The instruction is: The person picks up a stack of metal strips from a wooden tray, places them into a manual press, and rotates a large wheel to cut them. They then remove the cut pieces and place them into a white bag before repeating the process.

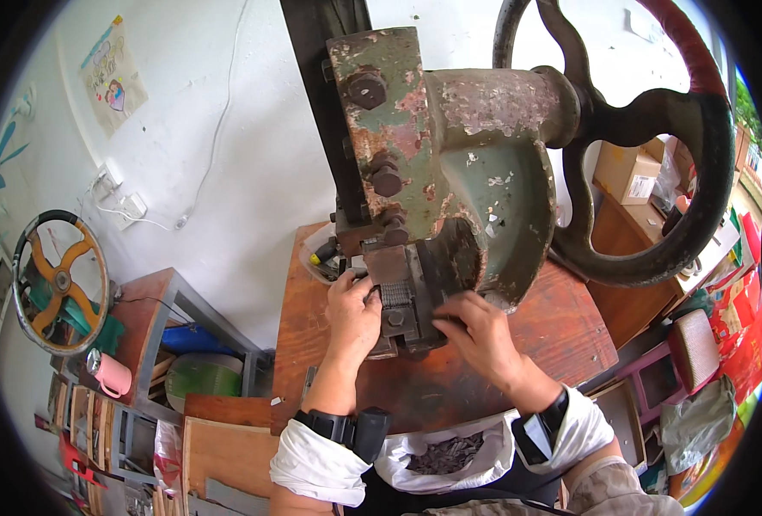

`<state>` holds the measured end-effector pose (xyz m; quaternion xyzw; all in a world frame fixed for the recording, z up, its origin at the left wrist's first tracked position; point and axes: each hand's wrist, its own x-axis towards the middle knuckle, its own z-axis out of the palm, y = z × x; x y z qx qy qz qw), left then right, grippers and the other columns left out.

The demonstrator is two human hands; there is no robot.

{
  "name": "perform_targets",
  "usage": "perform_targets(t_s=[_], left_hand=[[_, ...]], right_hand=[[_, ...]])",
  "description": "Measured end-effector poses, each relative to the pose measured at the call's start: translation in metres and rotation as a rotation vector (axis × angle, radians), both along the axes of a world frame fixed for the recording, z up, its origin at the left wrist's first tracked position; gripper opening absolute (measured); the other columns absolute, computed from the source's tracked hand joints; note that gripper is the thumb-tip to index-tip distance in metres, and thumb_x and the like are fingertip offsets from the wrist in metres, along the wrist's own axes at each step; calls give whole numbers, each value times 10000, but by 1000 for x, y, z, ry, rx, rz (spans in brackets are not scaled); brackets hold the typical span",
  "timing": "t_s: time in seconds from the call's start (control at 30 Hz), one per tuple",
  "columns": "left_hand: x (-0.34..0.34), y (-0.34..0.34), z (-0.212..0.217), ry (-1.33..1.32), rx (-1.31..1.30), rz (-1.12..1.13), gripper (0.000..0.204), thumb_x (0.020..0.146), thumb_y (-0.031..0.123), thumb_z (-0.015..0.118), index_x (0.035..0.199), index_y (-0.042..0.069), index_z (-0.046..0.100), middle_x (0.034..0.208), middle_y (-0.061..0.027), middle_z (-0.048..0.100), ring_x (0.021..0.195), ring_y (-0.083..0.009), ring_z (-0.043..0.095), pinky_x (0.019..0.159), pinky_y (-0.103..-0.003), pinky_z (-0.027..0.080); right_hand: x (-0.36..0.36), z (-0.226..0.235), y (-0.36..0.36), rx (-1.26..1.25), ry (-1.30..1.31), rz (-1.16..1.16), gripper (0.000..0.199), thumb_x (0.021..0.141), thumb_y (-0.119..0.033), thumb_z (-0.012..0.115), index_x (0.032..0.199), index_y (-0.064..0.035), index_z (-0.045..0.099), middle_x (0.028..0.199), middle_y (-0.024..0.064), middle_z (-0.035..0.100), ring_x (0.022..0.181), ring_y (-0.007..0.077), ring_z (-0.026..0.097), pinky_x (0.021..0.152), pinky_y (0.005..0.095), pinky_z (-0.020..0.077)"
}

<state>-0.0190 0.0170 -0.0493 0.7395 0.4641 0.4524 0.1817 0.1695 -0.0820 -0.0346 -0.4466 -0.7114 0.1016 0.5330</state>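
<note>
A hand-operated metal press [389, 129] with chipped green paint stands over a wooden worktable [553, 335]. Under its ram lies a die block [395, 320] with a ridged metal surface and a bolt at its near end. My left hand [352, 316] rests against the left side of the die, its fingers closed around a small dark thing that I cannot make out. Just right of the die is my right hand [481, 337], fingers curled and pinched together; whatever they may hold is hidden. On my lap, a white bag [395, 464] holds many small dark strip-like pieces [447, 454].
The press's large handwheel [706, 172] curves down at the right. Behind the die sits a plastic tub [316, 258] with a yellow-and-black tool. At left are another wheel [63, 279], a pink mug [110, 376] and a bench [153, 318]. Cardboard boxes [628, 174] stand at right.
</note>
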Motion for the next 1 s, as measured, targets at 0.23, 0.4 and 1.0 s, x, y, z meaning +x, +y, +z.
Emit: perform_targets(t_s=[0.23,0.4,1.0], left_hand=[[2,-1,-2,-109,-20,-35,305,799,55,623,1103,39,637,1177,-161,539,1151,-366,467,981,-432,390],[-5,3,-9,-75,35,-163,340,804,53,605,1145,49,609,1194,-153,526,1160,-366,451,984,-427,378],[5,2,-6,-228,14,-127,300,796,30,606,1094,-1,625,1137,-148,564,1080,-370,505,930,-437,416]], right_hand=[[-18,9,47,-34,-154,-205,328,668,-191,795,898,-48,610,884,122,606,784,327,621,682,401,508],[-31,20,43,-122,-194,-281,431,626,-297,816,912,-44,617,920,109,609,855,310,616,726,395,508],[-14,20,33,-79,-140,-139,342,663,-57,761,972,-14,619,954,142,618,869,330,626,750,367,515]])
